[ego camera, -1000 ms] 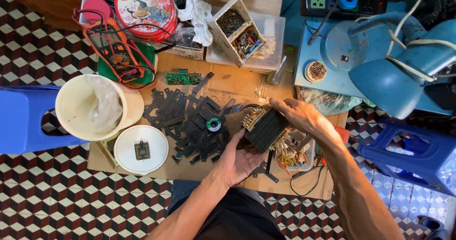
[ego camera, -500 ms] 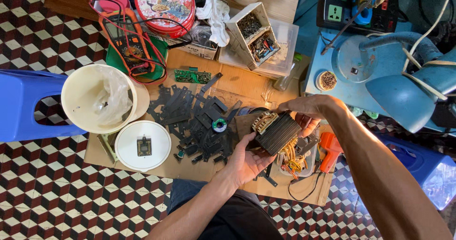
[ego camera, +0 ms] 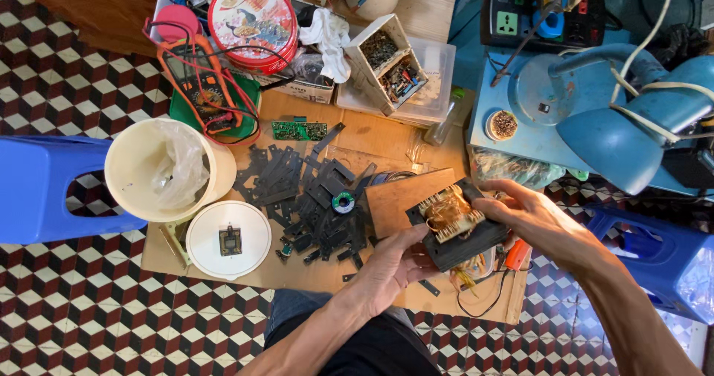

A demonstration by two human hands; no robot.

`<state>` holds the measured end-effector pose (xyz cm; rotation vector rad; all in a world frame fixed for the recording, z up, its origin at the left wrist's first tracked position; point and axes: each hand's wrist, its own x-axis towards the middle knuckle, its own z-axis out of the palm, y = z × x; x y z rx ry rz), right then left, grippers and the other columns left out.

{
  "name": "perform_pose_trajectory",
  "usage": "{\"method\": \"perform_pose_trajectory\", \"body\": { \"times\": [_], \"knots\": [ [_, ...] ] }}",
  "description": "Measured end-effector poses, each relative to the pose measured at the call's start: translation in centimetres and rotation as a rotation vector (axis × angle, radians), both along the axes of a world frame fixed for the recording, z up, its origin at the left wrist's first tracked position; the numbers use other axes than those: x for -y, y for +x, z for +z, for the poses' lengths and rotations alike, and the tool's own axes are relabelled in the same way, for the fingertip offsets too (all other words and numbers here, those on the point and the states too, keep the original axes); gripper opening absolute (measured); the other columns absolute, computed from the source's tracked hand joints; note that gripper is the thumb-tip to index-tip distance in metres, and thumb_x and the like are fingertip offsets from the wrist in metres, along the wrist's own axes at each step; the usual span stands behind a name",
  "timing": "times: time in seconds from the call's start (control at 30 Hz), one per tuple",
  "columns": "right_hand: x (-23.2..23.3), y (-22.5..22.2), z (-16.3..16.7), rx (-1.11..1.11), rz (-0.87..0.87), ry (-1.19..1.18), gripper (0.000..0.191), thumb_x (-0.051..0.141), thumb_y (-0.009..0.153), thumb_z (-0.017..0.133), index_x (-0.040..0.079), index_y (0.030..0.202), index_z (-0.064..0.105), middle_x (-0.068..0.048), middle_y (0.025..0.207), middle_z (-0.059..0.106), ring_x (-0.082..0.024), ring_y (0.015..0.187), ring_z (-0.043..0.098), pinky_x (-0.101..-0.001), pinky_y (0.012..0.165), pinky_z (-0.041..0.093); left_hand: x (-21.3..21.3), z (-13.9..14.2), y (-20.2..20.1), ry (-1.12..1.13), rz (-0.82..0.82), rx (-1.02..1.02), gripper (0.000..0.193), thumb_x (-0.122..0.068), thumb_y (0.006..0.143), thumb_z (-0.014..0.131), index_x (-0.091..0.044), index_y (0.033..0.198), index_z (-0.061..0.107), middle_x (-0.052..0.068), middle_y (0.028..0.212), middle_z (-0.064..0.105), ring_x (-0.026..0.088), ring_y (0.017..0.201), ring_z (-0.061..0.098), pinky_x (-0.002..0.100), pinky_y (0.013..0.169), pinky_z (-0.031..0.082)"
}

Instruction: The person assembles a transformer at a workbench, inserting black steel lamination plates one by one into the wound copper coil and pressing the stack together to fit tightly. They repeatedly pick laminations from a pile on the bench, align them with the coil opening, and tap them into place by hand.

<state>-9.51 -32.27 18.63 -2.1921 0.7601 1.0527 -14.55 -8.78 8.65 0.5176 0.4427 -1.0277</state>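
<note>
While both hands cradle it, the transformer point(ego camera: 455, 226) now sits tilted at centre right.
Left hand point(ego camera: 392, 266) cups beneath; right hand point(ego camera: 537, 223) has shifted, pinching its edge beside scattered black laminations point(ego camera: 309, 197).

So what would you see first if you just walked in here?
Probably the dark transformer block with coppery windings, held up between the left hand and right hand. Then the heap of black metal strips on the cardboard, and the white bucket at the left.
</note>
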Motion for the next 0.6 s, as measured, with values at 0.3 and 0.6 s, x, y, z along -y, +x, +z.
{"method": "perform_pose_trajectory", "body": {
  "times": [0.3, 0.6],
  "knots": [
    [2.0, -3.0, -0.7, 0.437, -0.124, 0.489, 0.072, 0.005, 0.075, 0.079, 0.009, 0.142, 0.054, -0.010, 0.137, 0.066, -0.020, 0.129, 0.062, -0.0372, 0.099, 0.052, -3.2, 2.6, 8.9, 0.335, -0.213, 0.927, 0.078, -0.023, 0.076, 0.088, -0.006, 0.141, 0.051, 0.005, 0.136, 0.063, 0.016, 0.127, 0.063, 0.033, 0.113, 0.050],
    [2.3, -3.0, -7.9, 0.687, 0.259, 0.315, 0.066, 0.008, 0.080, 0.078, 0.007, 0.137, 0.047, -0.013, 0.114, 0.070, -0.024, 0.097, 0.071, -0.0376, 0.083, 0.058, -2.1, -1.1, 8.3, 0.696, -0.318, 1.347, 0.062, -0.015, 0.079, 0.087, -0.012, 0.133, 0.056, 0.009, 0.123, 0.075, 0.018, 0.114, 0.074, 0.031, 0.101, 0.058]
  ]
}}
